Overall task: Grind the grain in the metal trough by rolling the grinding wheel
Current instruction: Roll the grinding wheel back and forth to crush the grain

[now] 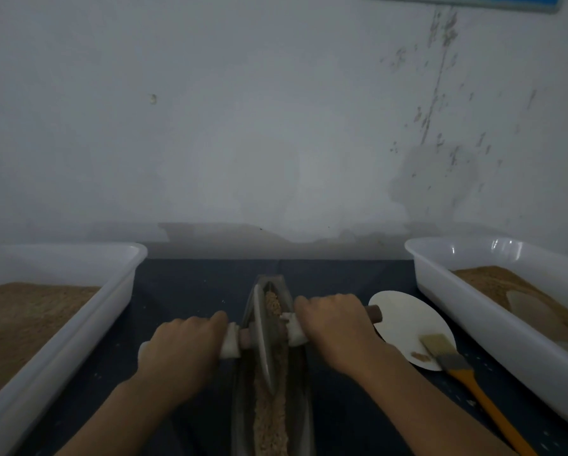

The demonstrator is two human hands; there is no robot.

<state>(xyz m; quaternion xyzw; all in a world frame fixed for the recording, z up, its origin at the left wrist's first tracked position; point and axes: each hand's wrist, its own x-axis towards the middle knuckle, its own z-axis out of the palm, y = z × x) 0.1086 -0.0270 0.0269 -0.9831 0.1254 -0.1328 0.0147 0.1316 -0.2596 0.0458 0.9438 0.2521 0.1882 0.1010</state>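
1. The left hand [180, 348] and the right hand [332, 327] each curl round one end of the brown wooden axle [374, 313].
2. The grey metal grinding wheel [265, 334] stands in the long narrow metal trough [304, 390] on tan crushed grain [271, 419].
3. Two white plastic tubs [473, 327] flank it.

My feed is dim and grey, softly blurred throughout. Faint glare glints on the glossy white plastic tub [493, 278] at right; wide-angle distortion bows both edges, and the dark blue desk [190, 291] lies shadowed.
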